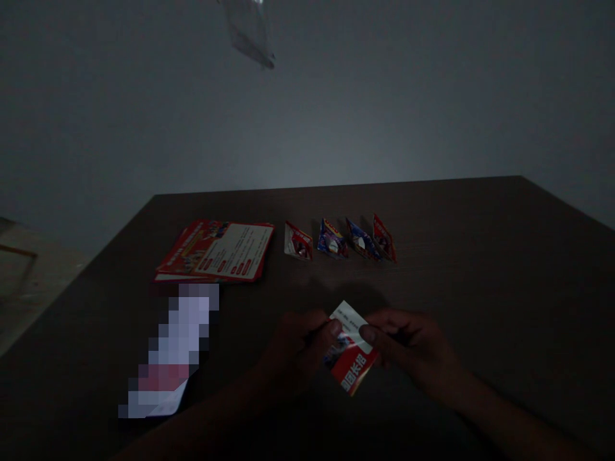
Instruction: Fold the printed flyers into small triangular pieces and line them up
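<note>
Above the dark table, my left hand (307,339) and my right hand (410,346) hold a small folded paper (354,355) between them. Red and white printing with large characters covers the paper, which is turned on its corner. Each thumb presses on its front face; the other fingers are partly hidden behind it. Beyond my hands stand several folded paper pieces in a row: a red and white one (298,243), a blue and yellow one (331,242), a blue one (362,242) and a red one (385,239).
A stack of red and white printed leaflets (240,246) lies at the left of the table (461,243). Nearer to me is a lit phone (173,358), its screen blurred out. A grey wall (384,96) rises behind, and something translucent (250,32) shows at the top.
</note>
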Motion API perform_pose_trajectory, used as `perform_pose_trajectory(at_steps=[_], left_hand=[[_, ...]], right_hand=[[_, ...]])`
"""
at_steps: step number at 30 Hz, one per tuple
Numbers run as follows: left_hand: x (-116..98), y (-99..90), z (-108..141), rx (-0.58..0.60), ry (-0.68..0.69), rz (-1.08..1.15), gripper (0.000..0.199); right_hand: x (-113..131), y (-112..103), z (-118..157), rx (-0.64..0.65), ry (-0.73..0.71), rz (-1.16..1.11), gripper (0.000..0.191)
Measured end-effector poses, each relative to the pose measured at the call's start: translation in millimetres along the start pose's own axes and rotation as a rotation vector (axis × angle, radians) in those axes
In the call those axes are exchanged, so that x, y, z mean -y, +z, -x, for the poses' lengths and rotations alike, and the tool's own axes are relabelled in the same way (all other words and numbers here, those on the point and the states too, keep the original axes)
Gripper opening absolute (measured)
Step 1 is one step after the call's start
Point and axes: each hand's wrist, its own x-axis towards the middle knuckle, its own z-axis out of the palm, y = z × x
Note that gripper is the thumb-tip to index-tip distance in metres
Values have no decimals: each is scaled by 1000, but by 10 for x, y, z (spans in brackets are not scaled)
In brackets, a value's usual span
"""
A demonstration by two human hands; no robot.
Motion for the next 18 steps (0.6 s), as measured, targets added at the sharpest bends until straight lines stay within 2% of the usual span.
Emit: perform_pose_trajectory(at_steps=[6,11,15,18], left_hand=[[22,-12,6,62,-13,54,31],[18,-6,7,20,-16,38,29],[-1,-1,-2,0,-53,138,29],[-10,-19,-14,50,-44,207,32]], right_hand=[[0,-5,5,-15,-8,-14,29],[-28,-12,5,-24,-14,-14,28],[-16,-7,14,-21,-25,-40,25],[-5,-11,19,-16,-35,-49,23]])
